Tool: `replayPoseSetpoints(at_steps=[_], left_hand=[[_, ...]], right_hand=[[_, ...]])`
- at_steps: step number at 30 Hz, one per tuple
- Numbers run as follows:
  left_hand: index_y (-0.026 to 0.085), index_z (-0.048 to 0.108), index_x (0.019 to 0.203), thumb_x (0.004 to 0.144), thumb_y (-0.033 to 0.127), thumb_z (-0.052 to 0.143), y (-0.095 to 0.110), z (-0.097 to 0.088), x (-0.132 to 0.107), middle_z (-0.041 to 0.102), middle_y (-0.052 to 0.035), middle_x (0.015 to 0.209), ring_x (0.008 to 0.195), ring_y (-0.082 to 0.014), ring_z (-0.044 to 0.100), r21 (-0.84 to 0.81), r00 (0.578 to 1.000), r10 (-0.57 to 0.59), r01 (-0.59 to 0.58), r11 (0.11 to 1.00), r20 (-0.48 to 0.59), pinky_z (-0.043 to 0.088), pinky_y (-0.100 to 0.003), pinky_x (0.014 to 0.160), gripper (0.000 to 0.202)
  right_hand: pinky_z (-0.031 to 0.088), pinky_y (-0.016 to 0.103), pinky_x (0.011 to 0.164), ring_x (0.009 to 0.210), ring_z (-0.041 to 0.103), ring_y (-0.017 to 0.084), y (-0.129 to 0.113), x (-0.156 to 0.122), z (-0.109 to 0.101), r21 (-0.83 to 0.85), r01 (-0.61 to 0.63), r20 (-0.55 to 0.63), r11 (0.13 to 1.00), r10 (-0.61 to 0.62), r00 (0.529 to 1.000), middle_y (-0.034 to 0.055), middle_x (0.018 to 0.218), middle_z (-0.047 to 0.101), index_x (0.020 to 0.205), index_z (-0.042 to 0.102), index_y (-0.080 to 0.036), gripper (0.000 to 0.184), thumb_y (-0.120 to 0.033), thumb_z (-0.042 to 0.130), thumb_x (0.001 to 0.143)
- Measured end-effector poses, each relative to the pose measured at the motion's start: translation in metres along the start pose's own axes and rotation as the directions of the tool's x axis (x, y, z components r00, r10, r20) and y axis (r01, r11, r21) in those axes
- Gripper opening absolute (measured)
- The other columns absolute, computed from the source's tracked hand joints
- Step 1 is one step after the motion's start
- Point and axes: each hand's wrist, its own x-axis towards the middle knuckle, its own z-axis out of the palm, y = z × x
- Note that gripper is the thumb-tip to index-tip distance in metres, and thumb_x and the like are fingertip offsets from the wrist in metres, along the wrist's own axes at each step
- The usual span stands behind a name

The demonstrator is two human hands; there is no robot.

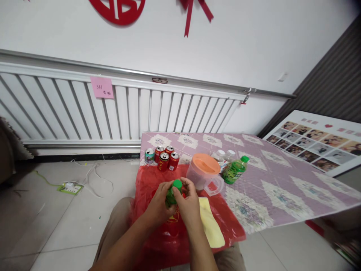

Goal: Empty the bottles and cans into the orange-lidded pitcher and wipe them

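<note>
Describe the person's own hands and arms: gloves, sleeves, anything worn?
Ungloved left hand and ungloved right hand. No sleeve, watch, bracelet, cable or marking visible on the bare left forearm or bare right forearm, down to the picture's lower edge. Rings: can't tell at this resolution. Other clothing in view: grey-brown fabric trousers.

My grip holds a green bottle [170,197], its cap [177,184] brighter green. Beneath lies red plastic [146,188] with yellow print [173,218]; to the right, a pale yellow cloth [211,226]. Beyond my grip: an orange lid [204,162], red cans [164,162], and a purple tablecloth [270,174] with cream floral diamonds.
</note>
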Motion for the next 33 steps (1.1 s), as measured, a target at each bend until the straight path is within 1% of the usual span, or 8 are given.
replayPoseSetpoints(at_steps=[2, 4, 6, 13, 17, 22, 28, 33], left_hand=[[0.021, 0.042, 0.138, 0.066, -0.002, 0.059, -0.001, 0.0, 0.0, 0.053, -0.0117, 0.129, 0.122, -0.0271, 0.052, 0.0, 1.0, -0.009, 0.009, 1.0, -0.007, 0.045, -0.047, 0.106, 0.077], [0.021, 0.042, 0.138, 0.065, -0.002, 0.059, -0.001, 0.001, -0.001, 0.052, -0.0112, 0.129, 0.122, -0.0266, 0.051, -0.003, 1.0, -0.009, 0.009, 1.0, -0.011, 0.045, -0.047, 0.106, 0.079], [0.022, 0.042, 0.139, 0.065, -0.002, 0.059, -0.001, 0.001, -0.001, 0.052, -0.0111, 0.13, 0.123, -0.0264, 0.05, -0.004, 1.0, -0.016, 0.016, 1.0, -0.007, 0.045, -0.048, 0.107, 0.079], [0.021, 0.039, 0.141, 0.068, 0.001, 0.062, -0.003, 0.002, -0.003, 0.05, -0.0127, 0.132, 0.127, -0.0272, 0.049, 0.017, 1.0, -0.018, 0.018, 1.0, -0.02, 0.042, -0.049, 0.111, 0.078], [0.022, 0.037, 0.143, 0.071, 0.002, 0.062, -0.006, 0.002, -0.005, 0.05, -0.0129, 0.133, 0.126, -0.0271, 0.05, 0.047, 1.0, -0.017, 0.018, 0.999, -0.015, 0.043, -0.049, 0.11, 0.079], [0.021, 0.029, 0.149, 0.074, 0.006, 0.062, -0.009, 0.004, -0.009, 0.047, -0.0153, 0.139, 0.132, -0.0283, 0.047, 0.079, 1.0, -0.025, 0.025, 0.997, -0.005, 0.04, -0.052, 0.113, 0.084], [0.021, 0.027, 0.15, 0.078, 0.01, 0.062, -0.01, 0.004, -0.013, 0.045, -0.0155, 0.146, 0.139, -0.0286, 0.044, 0.093, 0.999, -0.032, 0.033, 0.995, -0.011, 0.038, -0.052, 0.115, 0.08], [0.02, 0.026, 0.15, 0.081, 0.018, 0.063, -0.01, 0.0, -0.017, 0.04, -0.0169, 0.151, 0.143, -0.03, 0.039, 0.118, 0.999, -0.036, 0.036, 0.992, 0.0, 0.036, -0.053, 0.117, 0.078]], right_hand=[[0.053, 0.038, 0.086, 0.095, 0.065, 0.023, 0.001, 0.001, 0.0, -0.005, 0.023, 0.02, 1.0, -0.023, 1.0, 0.0063, 0.102, 0.069, 0.104, 0.065, -0.022, 0.034, -0.038, 0.07, 0.074], [0.052, 0.038, 0.087, 0.095, 0.064, 0.022, 0.001, 0.001, -0.001, 0.004, 0.04, 0.03, 0.999, -0.04, 0.999, 0.006, 0.102, 0.069, 0.102, 0.066, -0.022, 0.031, -0.038, 0.069, 0.076], [0.052, 0.038, 0.088, 0.096, 0.064, 0.023, 0.0, 0.001, -0.003, 0.028, 0.036, 0.018, 0.999, -0.036, 0.999, 0.0063, 0.103, 0.069, 0.104, 0.067, -0.022, 0.032, -0.04, 0.068, 0.077], [0.053, 0.037, 0.085, 0.093, 0.066, 0.022, -0.011, 0.0, -0.012, 0.192, -0.06, -0.062, 0.98, 0.073, 0.995, 0.0052, 0.099, 0.072, 0.109, 0.066, -0.021, 0.04, -0.043, 0.071, 0.075], [0.053, 0.035, 0.086, 0.093, 0.066, 0.02, -0.002, -0.007, -0.02, 0.186, -0.066, -0.105, 0.98, 0.087, 0.991, 0.0045, 0.102, 0.072, 0.11, 0.064, -0.021, 0.042, -0.042, 0.073, 0.075], [0.053, 0.033, 0.079, 0.083, 0.066, 0.019, 0.012, -0.02, -0.036, 0.177, -0.081, -0.111, 0.981, 0.102, 0.989, 0.004, 0.093, 0.073, 0.11, 0.065, -0.021, 0.044, -0.043, 0.074, 0.073], [0.054, 0.036, 0.081, 0.087, 0.067, 0.022, 0.01, -0.036, -0.047, 0.137, -0.118, -0.113, 0.984, 0.133, 0.985, 0.0053, 0.097, 0.075, 0.105, 0.069, -0.022, 0.041, -0.045, 0.075, 0.07], [0.054, 0.036, 0.077, 0.08, 0.066, 0.022, 0.011, -0.047, -0.045, 0.15, -0.164, -0.058, 0.975, 0.175, 0.983, 0.0046, 0.088, 0.074, 0.097, 0.071, -0.023, 0.038, -0.049, 0.075, 0.069]])
